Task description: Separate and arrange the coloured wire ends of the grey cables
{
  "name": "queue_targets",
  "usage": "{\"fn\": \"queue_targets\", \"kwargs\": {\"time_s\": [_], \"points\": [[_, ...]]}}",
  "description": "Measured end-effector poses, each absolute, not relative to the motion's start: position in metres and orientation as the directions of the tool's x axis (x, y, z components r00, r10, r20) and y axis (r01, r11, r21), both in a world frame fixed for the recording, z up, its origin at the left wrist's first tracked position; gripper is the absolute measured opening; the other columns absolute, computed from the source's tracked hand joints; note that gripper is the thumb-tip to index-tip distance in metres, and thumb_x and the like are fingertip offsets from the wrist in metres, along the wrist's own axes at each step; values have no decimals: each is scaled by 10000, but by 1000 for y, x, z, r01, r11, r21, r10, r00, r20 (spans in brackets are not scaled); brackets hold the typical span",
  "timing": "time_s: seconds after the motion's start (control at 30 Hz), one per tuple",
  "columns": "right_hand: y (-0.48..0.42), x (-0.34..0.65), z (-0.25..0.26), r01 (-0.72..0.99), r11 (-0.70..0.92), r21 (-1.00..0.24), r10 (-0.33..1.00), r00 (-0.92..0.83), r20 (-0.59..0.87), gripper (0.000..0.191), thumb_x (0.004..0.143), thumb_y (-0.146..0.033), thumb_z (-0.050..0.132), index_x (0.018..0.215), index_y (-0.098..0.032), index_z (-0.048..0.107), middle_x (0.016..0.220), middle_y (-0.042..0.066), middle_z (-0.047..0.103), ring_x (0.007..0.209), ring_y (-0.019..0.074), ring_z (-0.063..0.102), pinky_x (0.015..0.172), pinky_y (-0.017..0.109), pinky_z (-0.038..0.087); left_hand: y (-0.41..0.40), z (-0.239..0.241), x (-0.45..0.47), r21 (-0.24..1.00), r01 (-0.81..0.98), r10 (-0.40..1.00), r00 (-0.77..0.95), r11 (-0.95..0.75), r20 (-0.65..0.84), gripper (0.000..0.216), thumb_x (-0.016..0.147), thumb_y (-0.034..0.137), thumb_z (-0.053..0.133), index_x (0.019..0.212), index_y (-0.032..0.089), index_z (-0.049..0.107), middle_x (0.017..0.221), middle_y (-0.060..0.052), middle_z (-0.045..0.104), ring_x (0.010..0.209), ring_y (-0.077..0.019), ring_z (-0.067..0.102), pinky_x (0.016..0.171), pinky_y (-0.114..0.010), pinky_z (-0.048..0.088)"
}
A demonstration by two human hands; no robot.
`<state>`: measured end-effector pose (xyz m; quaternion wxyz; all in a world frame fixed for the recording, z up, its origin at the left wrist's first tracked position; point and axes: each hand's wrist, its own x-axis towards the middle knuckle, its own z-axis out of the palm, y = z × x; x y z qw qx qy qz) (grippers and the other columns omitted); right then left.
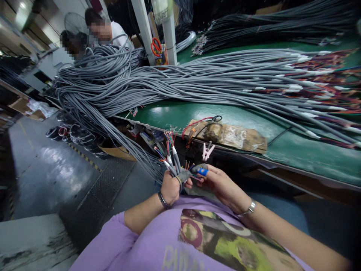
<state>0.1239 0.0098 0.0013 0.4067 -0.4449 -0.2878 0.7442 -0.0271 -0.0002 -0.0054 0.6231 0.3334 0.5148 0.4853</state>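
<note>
Bench (299, 152): green, glossy top, centre to right edge of frame. Directly on it: 1 large spread of grey cables (180, 84), running from a coiled heap at upper left to the right edge, where white wrappings (295, 88) and loose coloured wires (335, 60) show. Part of the heap droops over the bench edge, left of centre. Upper right: 1 bundle of darker cables (262, 28), behind the grey. Front edge, right of centre: 1 brown board (255, 140), flat, patched; red lead (197, 121) at its left end. Floor (53, 150), left of frame: grey, shiny; yellow-and-black strip (84, 157); black coils (81, 139), details unclear.
</note>
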Motion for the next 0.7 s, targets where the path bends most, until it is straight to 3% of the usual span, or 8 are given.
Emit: {"fn": "queue_targets", "kwargs": {"time_s": [0.17,0.33,0.7], "points": [[15,120,9,-406,-484,-775,872,-301,-387,377,547,-366,858,830,-202,671,737,13,685,612,144,589,601,286,449,-3,-3,-26,908,-250,941,40,335,-336,373,612,440,783,549,119,604,477,-25,582,404,-91,503,437,-224,438],[14,113,13,-424,-436,-794,899,-247,-362,372,535,-369,852,799,-216,641,644,2,679,537,150,587,551,291,440,-4,-3,-26,906,-237,936,50,349,-348,381,607,442,785,530,114,608,471,-31,581,397,-93,503,433,-228,445],[10,113,8,-439,-452,-777,886,-120,-448,326,513,-248,813,773,-190,626,636,-12,645,557,124,561,555,268,420,-3,-8,-23,921,-247,944,-55,303,-325,378,609,472,777,621,125,627,487,-15,591,440,-101,527,460,-222,462]]}}
